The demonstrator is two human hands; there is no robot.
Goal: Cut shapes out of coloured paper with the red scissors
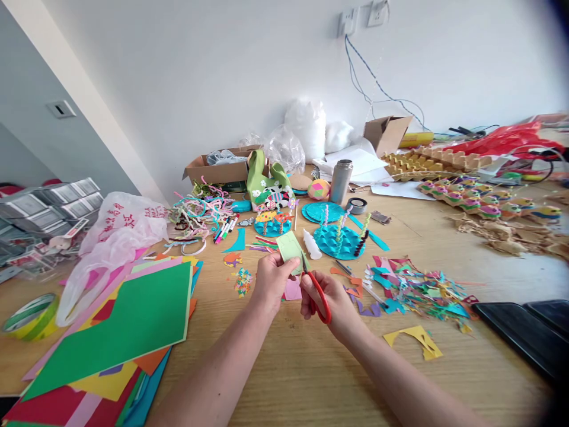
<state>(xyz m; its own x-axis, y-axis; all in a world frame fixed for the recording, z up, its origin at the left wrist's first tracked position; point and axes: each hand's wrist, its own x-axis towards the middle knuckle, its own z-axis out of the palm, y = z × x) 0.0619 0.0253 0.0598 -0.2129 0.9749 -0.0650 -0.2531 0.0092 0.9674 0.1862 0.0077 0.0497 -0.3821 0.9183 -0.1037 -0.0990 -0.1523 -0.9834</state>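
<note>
Near the middle of the table, my left hand (272, 280) pinches a small light green paper (289, 248) between thumb and fingers. My right hand (326, 296) is wrapped round the red handles of the scissors (323, 301). The dark blades point up and meet the right edge of the green paper. Under and behind my hands lies a pink paper piece (292, 289). A white glue bottle (312, 244) lies just beyond the scissors, beside a blue disc (338, 242) with fuzzy stems standing on it.
Coloured sheets (128, 314) are stacked at the left, near yellow tape (31, 317) and a plastic bag (120, 228). Paper scraps (422, 287) and a yellow cut-out (415, 339) lie right. Behind stand a metal bottle (341, 182), pipe cleaners (200, 213) and egg trays (427, 161).
</note>
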